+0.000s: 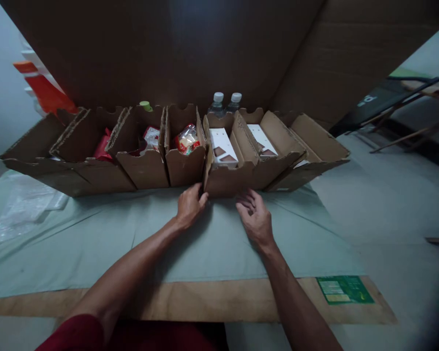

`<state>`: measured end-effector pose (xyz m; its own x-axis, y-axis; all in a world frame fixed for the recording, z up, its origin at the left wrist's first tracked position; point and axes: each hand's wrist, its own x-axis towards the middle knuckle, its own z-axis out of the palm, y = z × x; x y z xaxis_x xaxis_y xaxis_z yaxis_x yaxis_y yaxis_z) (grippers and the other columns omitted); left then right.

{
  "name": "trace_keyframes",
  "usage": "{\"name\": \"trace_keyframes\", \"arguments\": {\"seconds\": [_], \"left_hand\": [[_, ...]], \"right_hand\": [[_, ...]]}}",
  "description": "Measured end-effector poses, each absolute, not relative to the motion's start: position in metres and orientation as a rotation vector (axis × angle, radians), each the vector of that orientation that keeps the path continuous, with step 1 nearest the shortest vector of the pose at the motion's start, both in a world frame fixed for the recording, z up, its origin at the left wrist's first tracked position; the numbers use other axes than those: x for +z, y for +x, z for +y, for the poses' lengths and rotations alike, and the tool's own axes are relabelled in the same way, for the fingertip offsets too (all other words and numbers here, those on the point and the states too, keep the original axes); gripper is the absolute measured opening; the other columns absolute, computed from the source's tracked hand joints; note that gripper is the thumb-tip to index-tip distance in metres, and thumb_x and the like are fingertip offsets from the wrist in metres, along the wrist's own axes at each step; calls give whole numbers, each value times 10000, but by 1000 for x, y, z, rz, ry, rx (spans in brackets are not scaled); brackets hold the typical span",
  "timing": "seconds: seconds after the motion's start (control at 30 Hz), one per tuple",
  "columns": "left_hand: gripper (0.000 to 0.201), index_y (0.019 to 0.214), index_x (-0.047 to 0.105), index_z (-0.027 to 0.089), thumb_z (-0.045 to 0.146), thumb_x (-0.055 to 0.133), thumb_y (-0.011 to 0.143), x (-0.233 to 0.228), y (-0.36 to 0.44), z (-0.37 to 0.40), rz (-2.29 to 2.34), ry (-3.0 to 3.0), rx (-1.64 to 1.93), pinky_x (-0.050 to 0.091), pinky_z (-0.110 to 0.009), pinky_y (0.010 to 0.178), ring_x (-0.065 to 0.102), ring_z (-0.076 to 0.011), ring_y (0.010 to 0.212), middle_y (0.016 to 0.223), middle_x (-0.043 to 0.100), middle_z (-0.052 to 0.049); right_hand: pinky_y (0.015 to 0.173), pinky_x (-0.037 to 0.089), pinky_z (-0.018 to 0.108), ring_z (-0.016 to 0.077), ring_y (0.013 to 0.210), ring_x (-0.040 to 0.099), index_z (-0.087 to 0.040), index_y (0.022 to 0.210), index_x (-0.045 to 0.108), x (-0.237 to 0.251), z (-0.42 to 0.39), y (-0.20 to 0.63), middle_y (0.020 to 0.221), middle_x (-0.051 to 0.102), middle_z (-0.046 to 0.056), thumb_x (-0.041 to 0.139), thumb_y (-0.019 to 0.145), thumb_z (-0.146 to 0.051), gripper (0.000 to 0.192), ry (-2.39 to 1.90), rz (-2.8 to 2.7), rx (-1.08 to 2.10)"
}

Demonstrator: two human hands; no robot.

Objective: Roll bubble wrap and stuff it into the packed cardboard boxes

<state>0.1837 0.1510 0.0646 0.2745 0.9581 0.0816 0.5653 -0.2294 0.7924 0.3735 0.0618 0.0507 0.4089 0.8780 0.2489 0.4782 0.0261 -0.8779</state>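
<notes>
Dark brown cardboard panels (168,48) stood behind the work surface in the head view, and a pale green cloth (219,239) covered most of a wooden tabletop (219,300), leaving its near edge bare. Along the far side of the cloth ran a row of open brown cardboard bins (146,168). Near the middle sat a brown cardboard bin with notched walls (229,180), holding a flat white carton with brown markings (221,141); a similar white carton (260,136) lay in the bin to its right. Just left of the middle, a narrow brown cardboard bin (186,168) held a shiny clear-and-red plastic packet (187,140). Behind the row rose two clear bottles with white caps (218,103). The person's left hand (190,205) was at the lower front where the narrow bin met the notched one, fingers bent; whether it grasped either could not be told. The right hand (256,219), loosely curled and holding nothing, was close to the notched bin's lower right front. Crumpled clear plastic (25,204) lay at far left.
</notes>
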Motion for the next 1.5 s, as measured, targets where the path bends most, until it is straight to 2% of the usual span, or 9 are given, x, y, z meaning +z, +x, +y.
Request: {"name": "trace_keyframes", "arguments": {"seconds": [0.2, 0.33, 0.43, 0.57, 0.67, 0.9, 1.1, 1.33, 1.5], "left_hand": [[298, 1190, 727, 122, 218, 606, 935, 60, 191, 182, 1427, 1760, 818, 554, -371, 951, 740, -260, 1031, 1085, 794, -150], [410, 1323, 650, 92, 193, 583, 930, 56, 171, 157, 1321, 1717, 861, 565, -326, 958, 728, -227, 1101, 1214, 761, -158], [353, 1217, 718, 141, 211, 622, 884, 59, 143, 119, 1226, 1739, 854, 600, -326, 871, 745, -225, 1011, 1145, 782, -120], [250, 1053, 772, 189, 236, 602, 875, 60, 98, 72, 1122, 1785, 866, 622, -335, 826, 761, -217, 927, 1023, 805, -88], [246, 1041, 774, 199, 270, 582, 905, 60, 64, 52, 1154, 1763, 890, 635, -346, 831, 770, -221, 944, 1024, 811, -86], [240, 1008, 780, 217, 356, 610, 913, 71, 6, 38, 1370, 1657, 983, 640, -347, 822, 769, -231, 972, 1015, 815, -64], [253, 1114, 736, 209, 327, 627, 919, 79, -7, 27, 1356, 1700, 1075, 611, -337, 839, 737, -212, 960, 1091, 762, -77], [809, 1555, 395, 248, 321, 725, 820, 73, 33, 28, 1141, 1785, 981, 441, -518, 1174, 509, -318, 1418, 1586, 473, -142], [575, 1438, 531, 204, 269, 617, 874, 65, 62, 35, 1066, 1764, 950, 485, -489, 1134, 587, -297, 1325, 1397, 634, -141]], "right_hand": [[1038, 538, 490, 293, 1308, 606, -183, 1338, 629, 49, 61, 367, 1466, 604, 165, 612, 873, -397, 512, -1615, -1504, 537], [901, 594, 392, 237, 1054, 716, -210, 1225, 697, 80, 60, 346, 1222, 745, 106, 580, 910, -359, 367, -1600, -1614, 541], [811, 584, 317, 173, 806, 717, -219, 1413, 589, 121, 85, 313, 1000, 776, 47, 518, 960, -316, 469, -1541, -1713, 482], [824, 551, 367, 223, 802, 720, -218, 1586, 384, 169, 145, 269, 895, 773, 38, 546, 948, -249, 659, -1680, -1944, 271], [792, 530, 390, 297, 883, 733, -182, 1362, 632, 183, 173, 249, 946, 782, 120, 546, 922, -169, 448, -1906, -2062, 130], [751, 522, 329, 235, 844, 731, -206, 991, 735, 162, 74, 266, 967, 795, 76, 492, 889, -131, 274, -1655, -2118, 52], [746, 592, 387, 242, 832, 744, -311, 1123, 741, 150, -69, 333, 968, 797, 27, 494, 816, -147, 426, -1504, -1986, 111], [810, 615, 406, 315, 1011, 742, -217, 1415, 586, 96, -136, 367, 1199, 745, 133, 718, 806, -563, 713, -1906, -1187, 154], [932, 568, 447, 320, 1076, 709, -212, 1208, 650, 70, -120, 346, 1146, 746, 127, 677, 838, -602, 539, -1886, -1305, 308]]}}
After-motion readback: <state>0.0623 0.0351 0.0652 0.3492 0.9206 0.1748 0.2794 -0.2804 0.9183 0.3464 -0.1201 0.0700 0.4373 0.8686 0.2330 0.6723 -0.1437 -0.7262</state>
